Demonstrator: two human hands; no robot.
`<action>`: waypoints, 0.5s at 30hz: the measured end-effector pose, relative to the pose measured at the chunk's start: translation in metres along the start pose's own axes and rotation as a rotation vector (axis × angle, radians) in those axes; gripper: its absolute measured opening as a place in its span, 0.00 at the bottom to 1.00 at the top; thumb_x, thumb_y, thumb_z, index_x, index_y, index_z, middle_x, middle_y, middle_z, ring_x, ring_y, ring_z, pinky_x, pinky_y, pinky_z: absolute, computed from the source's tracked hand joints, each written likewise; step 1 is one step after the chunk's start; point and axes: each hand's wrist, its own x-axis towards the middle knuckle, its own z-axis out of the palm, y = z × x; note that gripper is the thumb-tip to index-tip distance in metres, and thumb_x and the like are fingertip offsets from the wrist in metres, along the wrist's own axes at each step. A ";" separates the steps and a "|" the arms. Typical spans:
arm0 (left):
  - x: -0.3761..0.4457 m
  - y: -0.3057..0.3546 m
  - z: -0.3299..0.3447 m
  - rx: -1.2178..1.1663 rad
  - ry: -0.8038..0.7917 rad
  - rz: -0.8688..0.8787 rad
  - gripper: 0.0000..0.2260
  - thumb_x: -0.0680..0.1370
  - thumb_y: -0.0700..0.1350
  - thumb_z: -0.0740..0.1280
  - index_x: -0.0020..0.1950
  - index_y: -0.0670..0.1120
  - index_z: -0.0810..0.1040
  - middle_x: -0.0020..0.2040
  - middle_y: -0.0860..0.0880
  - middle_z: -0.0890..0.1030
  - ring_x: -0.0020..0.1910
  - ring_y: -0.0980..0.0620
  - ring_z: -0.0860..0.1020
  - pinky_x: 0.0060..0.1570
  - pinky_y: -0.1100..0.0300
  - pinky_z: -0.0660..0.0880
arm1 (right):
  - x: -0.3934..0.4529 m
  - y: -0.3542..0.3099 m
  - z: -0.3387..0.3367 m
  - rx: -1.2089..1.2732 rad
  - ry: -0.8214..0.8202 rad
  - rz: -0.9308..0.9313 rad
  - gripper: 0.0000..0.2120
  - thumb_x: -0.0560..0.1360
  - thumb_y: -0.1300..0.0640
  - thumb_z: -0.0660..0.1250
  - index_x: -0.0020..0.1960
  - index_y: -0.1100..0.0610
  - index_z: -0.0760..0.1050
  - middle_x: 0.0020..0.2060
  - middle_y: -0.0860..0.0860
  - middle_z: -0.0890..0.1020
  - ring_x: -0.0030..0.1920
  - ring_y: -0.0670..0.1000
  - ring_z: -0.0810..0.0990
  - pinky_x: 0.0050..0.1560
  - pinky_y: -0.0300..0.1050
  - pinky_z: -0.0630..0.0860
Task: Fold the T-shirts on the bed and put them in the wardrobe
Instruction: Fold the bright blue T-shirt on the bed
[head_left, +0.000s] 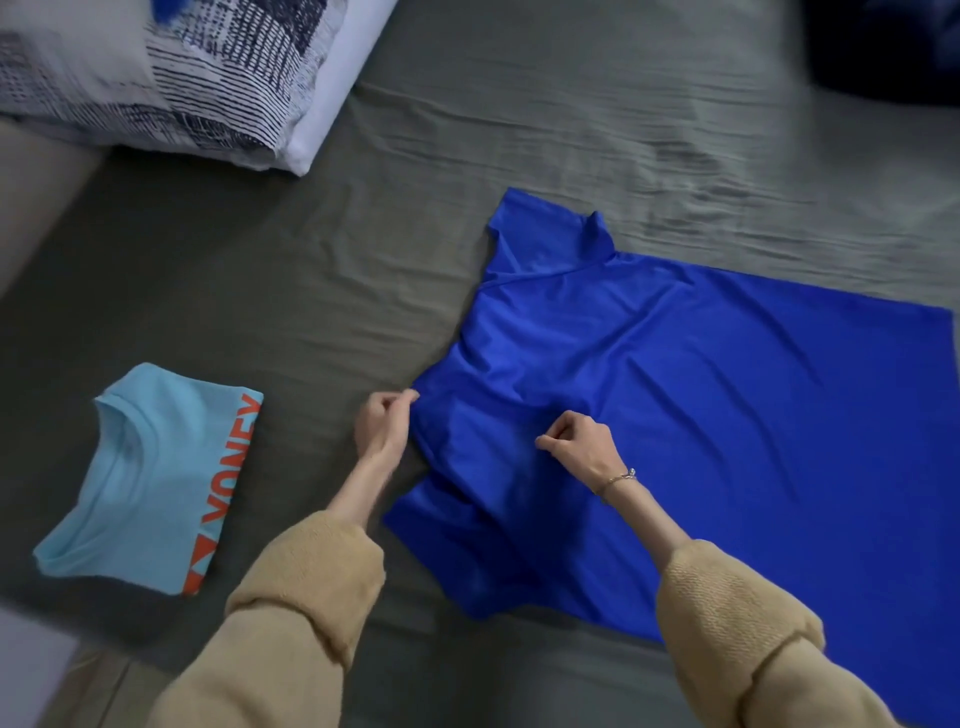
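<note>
Two hands: left hand (385, 422) and right hand (579, 446) both pinch fabric near collar
royal-blue shiny T-shirt (701, 405): flat on grey-sheeted bed (519, 130)
light-blue folded T-shirt (156, 483): left, apart

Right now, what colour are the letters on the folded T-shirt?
Orange letters on light blue, head view.
</note>
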 end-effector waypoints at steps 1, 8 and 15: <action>-0.001 -0.005 -0.002 0.087 -0.091 0.023 0.12 0.75 0.49 0.68 0.54 0.43 0.77 0.49 0.48 0.77 0.48 0.49 0.74 0.45 0.61 0.65 | -0.002 -0.001 0.004 -0.043 0.016 -0.004 0.07 0.71 0.55 0.67 0.37 0.52 0.71 0.34 0.47 0.78 0.41 0.50 0.75 0.51 0.47 0.72; -0.016 -0.020 -0.018 0.064 -0.524 0.065 0.13 0.72 0.39 0.72 0.55 0.41 0.78 0.51 0.45 0.82 0.40 0.59 0.81 0.39 0.69 0.76 | -0.037 -0.031 0.037 -0.110 -0.192 -0.289 0.10 0.70 0.53 0.69 0.34 0.51 0.70 0.28 0.46 0.79 0.33 0.48 0.77 0.45 0.49 0.77; -0.023 -0.020 -0.029 -0.101 -0.506 0.043 0.12 0.72 0.40 0.71 0.55 0.41 0.75 0.53 0.46 0.81 0.53 0.48 0.78 0.57 0.53 0.73 | -0.076 -0.030 0.090 -0.910 -0.183 -0.758 0.27 0.71 0.44 0.68 0.65 0.54 0.65 0.52 0.52 0.78 0.51 0.55 0.78 0.36 0.47 0.62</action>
